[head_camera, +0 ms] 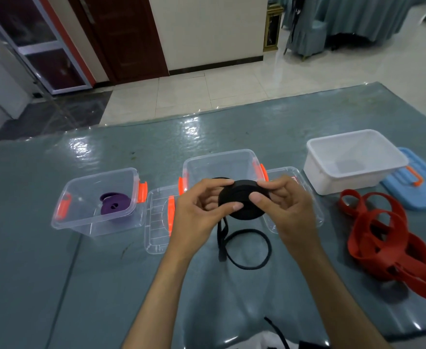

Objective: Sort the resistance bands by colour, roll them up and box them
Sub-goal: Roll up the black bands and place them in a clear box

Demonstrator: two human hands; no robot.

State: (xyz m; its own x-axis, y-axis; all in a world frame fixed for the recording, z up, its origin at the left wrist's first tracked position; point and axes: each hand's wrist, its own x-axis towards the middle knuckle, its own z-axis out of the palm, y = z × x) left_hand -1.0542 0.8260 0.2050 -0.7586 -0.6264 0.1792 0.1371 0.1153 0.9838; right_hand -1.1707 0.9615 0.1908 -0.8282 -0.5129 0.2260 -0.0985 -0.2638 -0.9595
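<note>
Between both hands (196, 212) (286, 207), black band roll (244, 205), tail hanging down.

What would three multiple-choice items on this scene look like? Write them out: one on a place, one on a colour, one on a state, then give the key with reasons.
1. Where does the purple band lie?
A. In the clear box on the left
B. In the white tub
C. Loose on the table

2. What colour are the loose bands piled at the right of the table?
A. Purple
B. Red
C. Black

3. How far along is the black band?
A. Fully rolled
B. Partly rolled, a tail hanging free
C. Not yet picked up

Key:
1 A: the purple roll sits inside the left clear box.
2 B: the red bands lie tangled near the white tub.
3 B: the left hand and right hand pinch the roll while a loop trails onto the table.
</note>
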